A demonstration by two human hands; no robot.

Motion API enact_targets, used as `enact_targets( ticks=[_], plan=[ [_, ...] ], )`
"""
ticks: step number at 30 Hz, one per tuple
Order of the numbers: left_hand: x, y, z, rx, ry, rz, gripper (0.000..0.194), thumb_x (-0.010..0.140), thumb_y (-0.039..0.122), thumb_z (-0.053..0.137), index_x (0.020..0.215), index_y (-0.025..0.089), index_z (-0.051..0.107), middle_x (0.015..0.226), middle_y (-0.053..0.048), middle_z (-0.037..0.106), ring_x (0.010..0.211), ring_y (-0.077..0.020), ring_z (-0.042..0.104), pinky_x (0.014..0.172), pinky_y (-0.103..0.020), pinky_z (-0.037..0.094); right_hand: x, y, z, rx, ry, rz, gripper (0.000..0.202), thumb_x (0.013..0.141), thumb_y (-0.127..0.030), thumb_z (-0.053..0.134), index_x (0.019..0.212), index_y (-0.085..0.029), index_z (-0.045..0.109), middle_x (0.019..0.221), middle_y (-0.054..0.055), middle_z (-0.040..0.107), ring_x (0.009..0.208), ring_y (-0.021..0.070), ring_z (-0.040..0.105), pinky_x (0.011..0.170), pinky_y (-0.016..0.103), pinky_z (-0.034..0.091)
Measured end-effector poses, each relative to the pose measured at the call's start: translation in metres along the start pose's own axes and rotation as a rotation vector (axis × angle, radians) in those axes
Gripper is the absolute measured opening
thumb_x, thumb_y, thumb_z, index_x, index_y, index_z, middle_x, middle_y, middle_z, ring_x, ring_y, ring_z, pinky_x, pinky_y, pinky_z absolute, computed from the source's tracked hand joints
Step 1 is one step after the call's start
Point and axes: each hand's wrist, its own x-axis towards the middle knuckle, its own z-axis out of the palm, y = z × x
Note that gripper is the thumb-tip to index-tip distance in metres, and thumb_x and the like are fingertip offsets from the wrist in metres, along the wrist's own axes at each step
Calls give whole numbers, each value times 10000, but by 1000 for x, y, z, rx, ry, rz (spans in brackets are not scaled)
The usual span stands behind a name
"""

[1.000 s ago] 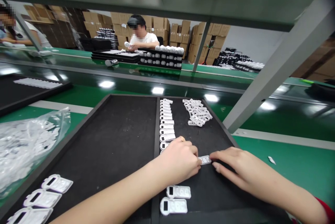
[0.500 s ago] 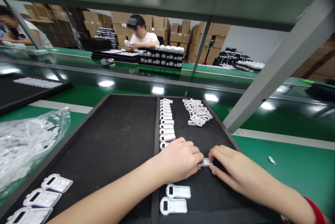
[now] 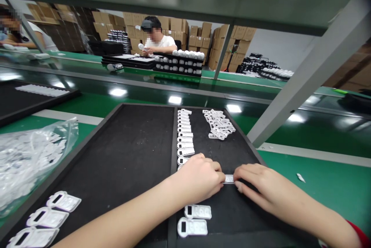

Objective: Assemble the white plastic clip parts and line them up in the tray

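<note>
Between my two hands a small white plastic casing part (image 3: 229, 178) shows, low over the black tray (image 3: 139, 147). My left hand (image 3: 201, 176) pinches its left end; fingers hide that end. On its right end, my right hand (image 3: 252, 182) is closed with thumb and fingertips. A column of white casings with dark windows (image 3: 185, 140) runs away along the tray's divider, partly covered by my left hand. Nearer me lie two more such casings (image 3: 197, 212). A heap of thin white frames (image 3: 218, 124) rests at the tray's far right.
Three white casings (image 3: 63, 201) lie at the tray's lower left. Left of it is a clear plastic bag (image 3: 37, 159) of white parts. A slanted metal post (image 3: 301, 70) stands at right. Across the conveyor a person (image 3: 159, 41) works beside stacked trays (image 3: 178, 64).
My right hand has shifted slightly right, and more of the white part shows between my hands. On the conveyor, a white object has slid a little to the left.
</note>
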Motion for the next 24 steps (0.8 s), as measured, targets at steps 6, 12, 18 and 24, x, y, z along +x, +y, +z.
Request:
enact_targets(
  ticks=[6,12,18,24],
  plan=[
    [-1,0,2,6,27,15,100,902,265,602,867,207,676,855,11,678,779,-170,652,704,-324,437,-2,6,5,-71,75,-87,258,944,-172,451,1045,-261,670,997,30,701,865,192,669,768,324,509],
    [-2,-1,7,19,63,31,130,915,273,575,859,207,671,855,11,678,761,-171,642,699,-336,427,-3,2,13,-184,92,-83,300,909,-151,459,1042,-262,704,976,49,689,791,213,674,704,353,515],
    [-2,-1,3,-7,43,5,112,905,274,606,930,222,703,906,11,699,813,-160,658,741,-321,454,-2,3,9,-111,73,-63,277,915,-163,462,1012,-271,699,1008,44,668,832,203,667,752,343,525],
    [-1,-5,-1,-98,8,-7,140,887,276,622,984,263,722,995,38,708,778,-153,678,736,-299,480,8,10,5,70,66,-55,200,923,-250,526,1106,-233,605,1093,67,638,966,209,620,828,349,520]
  ],
)
